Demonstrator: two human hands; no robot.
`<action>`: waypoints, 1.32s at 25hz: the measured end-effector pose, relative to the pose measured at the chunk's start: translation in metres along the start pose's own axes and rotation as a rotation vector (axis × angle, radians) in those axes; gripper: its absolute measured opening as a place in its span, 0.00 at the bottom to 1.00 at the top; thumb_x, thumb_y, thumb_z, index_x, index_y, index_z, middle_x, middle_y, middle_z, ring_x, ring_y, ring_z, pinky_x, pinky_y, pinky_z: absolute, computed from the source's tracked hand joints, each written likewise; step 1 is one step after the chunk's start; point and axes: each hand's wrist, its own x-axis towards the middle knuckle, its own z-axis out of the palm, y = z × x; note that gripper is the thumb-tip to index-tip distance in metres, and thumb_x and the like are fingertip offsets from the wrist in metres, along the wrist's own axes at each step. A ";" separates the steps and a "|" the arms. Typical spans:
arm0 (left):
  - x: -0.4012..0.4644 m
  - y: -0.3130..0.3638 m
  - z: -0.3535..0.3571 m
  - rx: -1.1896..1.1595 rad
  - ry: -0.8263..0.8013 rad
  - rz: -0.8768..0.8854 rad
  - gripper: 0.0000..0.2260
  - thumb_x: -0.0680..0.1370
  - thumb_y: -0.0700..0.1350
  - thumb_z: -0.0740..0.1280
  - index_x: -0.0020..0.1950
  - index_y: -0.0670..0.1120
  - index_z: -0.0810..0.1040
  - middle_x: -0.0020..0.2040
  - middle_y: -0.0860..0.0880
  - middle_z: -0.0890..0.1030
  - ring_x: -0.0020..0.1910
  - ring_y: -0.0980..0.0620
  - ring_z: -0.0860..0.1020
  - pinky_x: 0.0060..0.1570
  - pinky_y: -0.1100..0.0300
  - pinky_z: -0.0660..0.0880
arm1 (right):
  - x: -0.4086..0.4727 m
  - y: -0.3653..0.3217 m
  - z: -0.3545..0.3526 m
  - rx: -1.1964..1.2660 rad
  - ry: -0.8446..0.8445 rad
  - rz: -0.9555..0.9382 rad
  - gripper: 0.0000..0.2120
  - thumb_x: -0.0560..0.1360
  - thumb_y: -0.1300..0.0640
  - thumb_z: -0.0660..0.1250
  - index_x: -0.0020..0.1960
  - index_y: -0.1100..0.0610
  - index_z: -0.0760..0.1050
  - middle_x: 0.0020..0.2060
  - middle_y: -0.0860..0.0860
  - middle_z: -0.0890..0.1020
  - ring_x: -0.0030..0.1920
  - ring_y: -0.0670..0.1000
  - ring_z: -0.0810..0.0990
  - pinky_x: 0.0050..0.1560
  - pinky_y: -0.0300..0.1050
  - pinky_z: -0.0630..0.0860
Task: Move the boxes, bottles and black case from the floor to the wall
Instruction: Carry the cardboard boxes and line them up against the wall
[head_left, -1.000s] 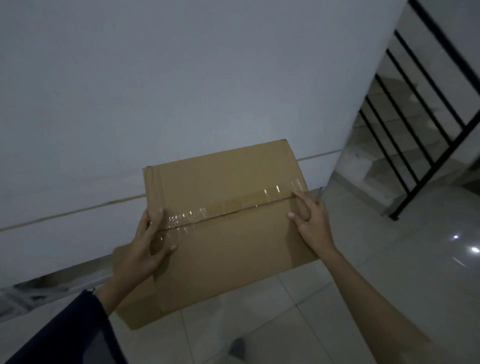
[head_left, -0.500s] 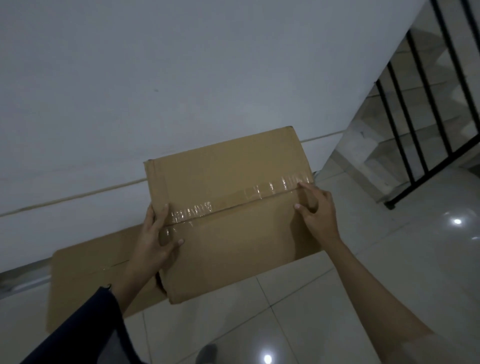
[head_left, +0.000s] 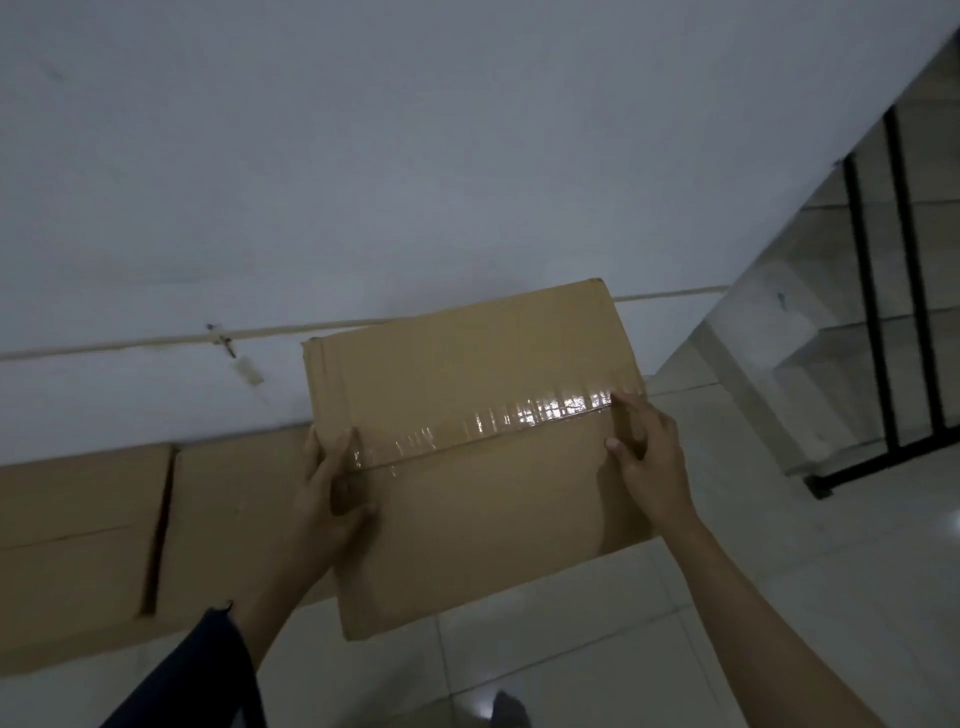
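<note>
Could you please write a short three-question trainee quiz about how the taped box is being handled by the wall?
1. True or false: both the left hand and the right hand hold the taped box.
2. What lies along the wall to the left of the held box? A) bottles B) two cardboard boxes C) a black case
3. What shiny strip runs across the held box's top?

Key: 1 true; 2 B; 3 clear tape.

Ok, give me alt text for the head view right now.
Two hands, left hand and right hand, grip a taped cardboard box by its sides near a white wall. Two more boxes sit along the wall at left.
</note>
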 end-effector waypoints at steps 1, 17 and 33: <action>0.013 -0.011 0.027 0.006 0.003 -0.013 0.39 0.68 0.34 0.73 0.74 0.43 0.59 0.77 0.41 0.54 0.74 0.48 0.56 0.69 0.58 0.59 | 0.021 0.025 0.011 -0.014 -0.001 0.007 0.28 0.71 0.65 0.67 0.65 0.43 0.69 0.61 0.56 0.72 0.51 0.43 0.68 0.67 0.53 0.65; 0.160 -0.267 0.225 0.239 -0.105 -0.125 0.35 0.68 0.29 0.70 0.72 0.42 0.63 0.71 0.35 0.62 0.74 0.40 0.59 0.57 0.72 0.57 | 0.134 0.323 0.276 -0.027 -0.250 0.176 0.23 0.72 0.60 0.67 0.63 0.44 0.68 0.65 0.57 0.68 0.63 0.59 0.70 0.67 0.65 0.62; 0.023 -0.157 -0.027 1.019 0.085 -0.081 0.25 0.47 0.28 0.76 0.40 0.45 0.83 0.42 0.46 0.85 0.43 0.45 0.85 0.41 0.51 0.80 | 0.043 -0.058 0.253 -0.048 -0.968 -0.563 0.12 0.76 0.61 0.59 0.57 0.56 0.76 0.58 0.54 0.77 0.59 0.54 0.76 0.59 0.49 0.72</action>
